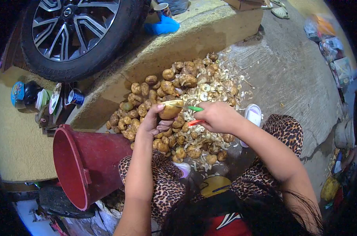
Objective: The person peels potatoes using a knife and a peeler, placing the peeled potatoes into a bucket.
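Left grip [156,120] clasps a potato [169,113]; right grip [214,117] clamps a green tool [195,108] right of that potato; a bucket [105,151] lies left.

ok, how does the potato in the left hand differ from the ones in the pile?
Surface: the held potato shows a pale area along its top; the pile potatoes mostly show brown skin.
Place: the held potato is up in the left hand; the pile potatoes lie heaped on the floor.
Shared: brown skin shows on both.
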Demonstrator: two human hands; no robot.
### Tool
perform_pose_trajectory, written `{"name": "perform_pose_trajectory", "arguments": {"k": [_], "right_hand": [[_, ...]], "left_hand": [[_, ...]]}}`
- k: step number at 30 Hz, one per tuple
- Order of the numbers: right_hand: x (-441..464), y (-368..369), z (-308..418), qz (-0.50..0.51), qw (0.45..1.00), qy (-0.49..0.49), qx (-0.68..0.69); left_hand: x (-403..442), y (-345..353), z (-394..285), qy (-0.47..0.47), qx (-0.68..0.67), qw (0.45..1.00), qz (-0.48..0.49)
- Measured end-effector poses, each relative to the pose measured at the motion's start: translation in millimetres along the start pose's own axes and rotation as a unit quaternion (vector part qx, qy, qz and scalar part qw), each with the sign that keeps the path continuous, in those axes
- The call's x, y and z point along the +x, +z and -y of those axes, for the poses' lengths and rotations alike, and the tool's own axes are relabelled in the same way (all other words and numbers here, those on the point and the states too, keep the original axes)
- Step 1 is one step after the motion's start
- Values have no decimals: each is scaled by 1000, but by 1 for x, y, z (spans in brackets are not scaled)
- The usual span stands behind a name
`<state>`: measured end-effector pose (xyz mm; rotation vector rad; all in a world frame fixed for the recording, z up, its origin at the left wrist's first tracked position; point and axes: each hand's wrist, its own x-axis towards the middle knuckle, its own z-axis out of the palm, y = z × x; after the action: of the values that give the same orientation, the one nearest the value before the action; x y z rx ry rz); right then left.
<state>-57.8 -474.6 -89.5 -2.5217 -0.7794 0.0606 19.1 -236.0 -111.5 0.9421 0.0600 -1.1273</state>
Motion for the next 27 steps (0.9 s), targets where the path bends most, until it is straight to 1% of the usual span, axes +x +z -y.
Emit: {"name": "perform_pose_trajectory", "arguments": {"k": [1,4,7,10,12,13,14,17,18,20,21,23,24,27], "right_hand": [[0,0,0,4,1000,4,0],[1,6,-1,19,1000,10,-24],[3,11,-2,13,1000,13,-22],[6,19,1,-3,996,81,-31],[7,38,-23,52,986,148,-59],[7,42,-32,78,977,184,-73],[5,47,-37,60,980,183,-51],[8,29,-21,109,974,198,29],[8,30,-21,128,970,207,24],[6,30,-23,167,959,229,13],[6,29,-25,147,962,230,9],[8,23,-32,108,968,228,1],[8,16,-35,56,974,218,40],[14,-9,-47,24,963,228,144]], "left_hand": [[-1,2,0,5,7,1000,-3],[-5,9,0,-16,20,998,50],[-6,15,0,-25,12,997,74],[-6,20,2,3,33,999,-4],[-10,22,4,50,166,985,-9],[-15,22,1,46,182,982,-2],[-19,23,-2,41,198,979,5],[-23,36,-1,153,323,928,-107],[-26,38,-5,117,291,940,-131],[-23,29,-4,179,353,912,-112],[-23,27,-4,210,383,894,-103],[-23,26,-6,171,354,911,-126],[-22,28,-7,152,339,918,-137],[-23,41,-12,129,307,929,-163]]}}
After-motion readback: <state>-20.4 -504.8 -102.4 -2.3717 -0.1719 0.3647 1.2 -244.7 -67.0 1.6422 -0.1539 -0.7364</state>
